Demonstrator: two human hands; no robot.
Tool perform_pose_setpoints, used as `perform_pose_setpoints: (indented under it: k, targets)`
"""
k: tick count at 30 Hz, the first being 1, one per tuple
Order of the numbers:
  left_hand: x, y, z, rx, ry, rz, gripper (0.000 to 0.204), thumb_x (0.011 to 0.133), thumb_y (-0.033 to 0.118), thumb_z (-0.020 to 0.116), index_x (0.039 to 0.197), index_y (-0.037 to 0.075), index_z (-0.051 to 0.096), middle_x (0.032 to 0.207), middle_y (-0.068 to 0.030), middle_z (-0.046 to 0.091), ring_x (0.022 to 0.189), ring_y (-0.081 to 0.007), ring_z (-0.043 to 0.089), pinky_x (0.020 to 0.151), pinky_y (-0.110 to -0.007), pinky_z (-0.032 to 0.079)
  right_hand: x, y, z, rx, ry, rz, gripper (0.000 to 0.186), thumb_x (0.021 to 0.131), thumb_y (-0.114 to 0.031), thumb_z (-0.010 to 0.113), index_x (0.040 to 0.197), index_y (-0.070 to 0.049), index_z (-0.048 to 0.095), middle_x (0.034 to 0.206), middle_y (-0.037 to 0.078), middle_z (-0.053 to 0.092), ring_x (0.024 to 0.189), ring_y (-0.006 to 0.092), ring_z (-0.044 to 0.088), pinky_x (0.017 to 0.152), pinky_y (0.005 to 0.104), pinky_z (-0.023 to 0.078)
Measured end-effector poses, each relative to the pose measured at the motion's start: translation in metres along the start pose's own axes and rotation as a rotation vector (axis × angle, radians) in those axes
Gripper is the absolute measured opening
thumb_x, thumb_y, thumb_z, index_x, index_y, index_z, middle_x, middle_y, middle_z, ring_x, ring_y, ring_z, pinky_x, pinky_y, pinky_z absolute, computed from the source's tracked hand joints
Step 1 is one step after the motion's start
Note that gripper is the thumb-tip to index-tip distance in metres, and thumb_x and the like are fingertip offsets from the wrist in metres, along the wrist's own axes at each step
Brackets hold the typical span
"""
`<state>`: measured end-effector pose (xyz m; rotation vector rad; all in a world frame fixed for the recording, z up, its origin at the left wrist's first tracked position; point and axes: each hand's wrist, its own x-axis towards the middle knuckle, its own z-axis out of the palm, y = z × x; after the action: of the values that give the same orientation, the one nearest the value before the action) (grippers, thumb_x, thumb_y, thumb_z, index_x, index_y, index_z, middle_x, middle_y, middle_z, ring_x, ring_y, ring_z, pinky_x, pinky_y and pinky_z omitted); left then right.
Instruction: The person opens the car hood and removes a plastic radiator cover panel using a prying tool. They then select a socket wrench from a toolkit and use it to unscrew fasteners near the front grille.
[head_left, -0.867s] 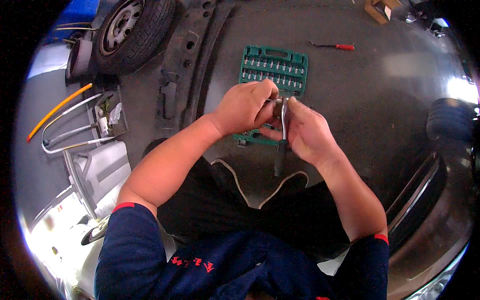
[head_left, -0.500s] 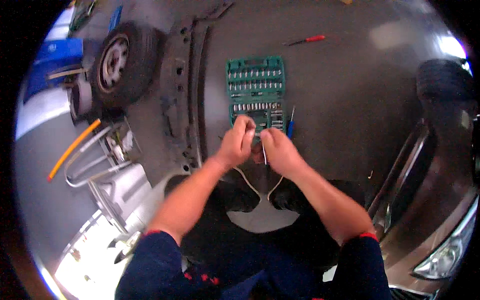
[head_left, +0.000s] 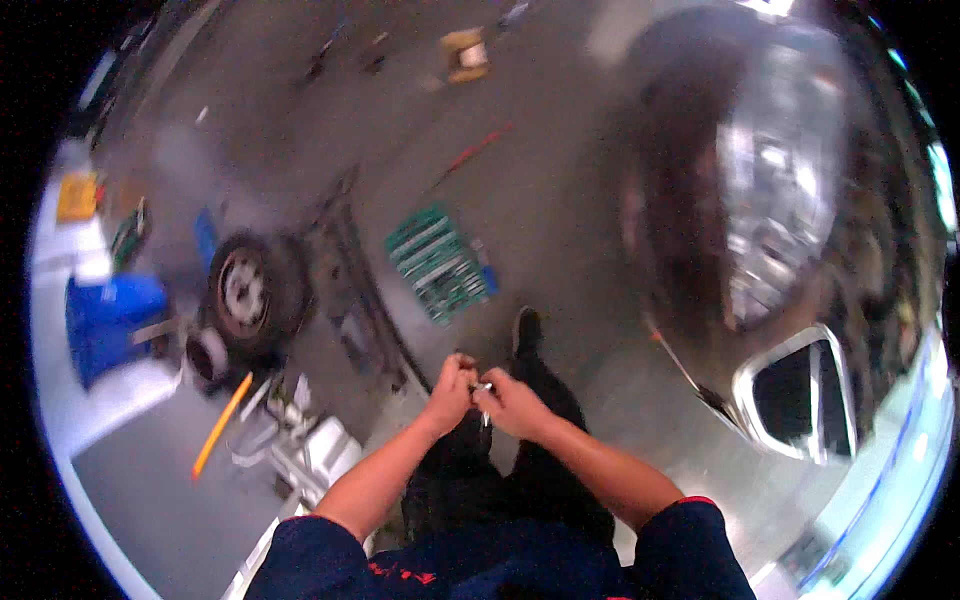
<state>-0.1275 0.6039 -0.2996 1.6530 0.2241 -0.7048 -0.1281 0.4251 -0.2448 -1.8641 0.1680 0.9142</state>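
My left hand [head_left: 450,395] and my right hand [head_left: 510,405] meet in front of my legs. My right hand is closed on a silver ratchet-like tool [head_left: 485,416], whose handle points down. My left hand is closed at the tool's upper end; what exactly it grips is too small and blurred to name. Beyond my hands, an open green socket case [head_left: 438,265] lies on the floor, with a blue-handled tool [head_left: 488,280] at its right side. Farther off lies a red-handled tool [head_left: 470,151].
A car [head_left: 680,200] fills the right side. A long black panel [head_left: 358,290], a wheel [head_left: 245,295], a blue bin [head_left: 115,320], an orange bar [head_left: 220,428] and metal tubing [head_left: 260,435] are at the left. A cardboard box [head_left: 462,55] lies at the back.
I have risen to standing, with my legs and shoe now showing below the case. The view has swung, bringing more of the car in. Both hands still hold together, farther from the socket case.
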Motion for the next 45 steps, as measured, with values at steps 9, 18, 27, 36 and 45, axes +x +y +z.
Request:
perform_pose_setpoints:
  k: [9,18,27,36,45]
  targets:
    - [-0.060,0.153,0.088,-0.298,-0.334,-0.338,0.025,0.102,0.018,0.037,0.121,0.010,0.050,0.104,-0.0086,0.059,0.079,-0.0190,0.062,0.062,-0.034,0.054,-0.185,-0.049,-0.095,-0.204,0.295,-0.260,0.038,0.097,-0.034,0.064,0.116,-0.003,0.052,0.103,0.025,0.068,0.096,0.0486,0.065,0.079,0.0552,0.051]
    - [-0.092,0.266,0.269,0.094,-0.334,0.162,0.019,0.104,0.014,0.038,0.115,0.009,0.052,0.098,-0.0062,0.058,0.078,-0.0137,0.056,0.063,-0.031,0.050,-0.291,0.039,-0.194,0.583,0.499,-0.315,0.039,0.100,-0.036,0.063,0.119,-0.002,0.059,0.106,0.024,0.071,0.099,0.0418,0.071,0.083,0.0450,0.054]
    - [-0.076,0.300,0.368,-0.265,-0.477,-0.151,0.035,0.104,0.020,0.042,0.135,0.004,0.045,0.091,-0.0079,0.055,0.073,-0.0185,0.054,0.071,-0.038,0.055,-0.371,0.048,-0.395,-0.163,0.644,-0.178,0.037,0.098,-0.035,0.059,0.115,-0.003,0.054,0.099,0.027,0.071,0.092,0.0466,0.069,0.078,0.0559,0.054]
    - [0.030,0.151,0.226,0.669,-0.051,0.015,0.035,0.095,0.026,0.051,0.115,0.001,0.065,0.089,-0.0163,0.069,0.080,-0.0246,0.069,0.071,-0.037,0.056,-0.277,0.045,-0.561,-0.425,0.898,-0.054,0.040,0.098,-0.033,0.059,0.115,0.003,0.053,0.096,0.029,0.070,0.093,0.0479,0.068,0.081,0.0568,0.055]
    - [0.056,0.072,0.102,0.608,-0.061,-0.451,0.034,0.090,0.025,0.049,0.097,-0.002,0.068,0.073,-0.0163,0.070,0.059,-0.0276,0.069,0.056,-0.041,0.054,-0.238,0.012,-0.573,-0.672,0.722,0.179,0.042,0.099,-0.034,0.055,0.122,0.000,0.052,0.103,0.026,0.071,0.094,0.0446,0.070,0.082,0.0558,0.056]
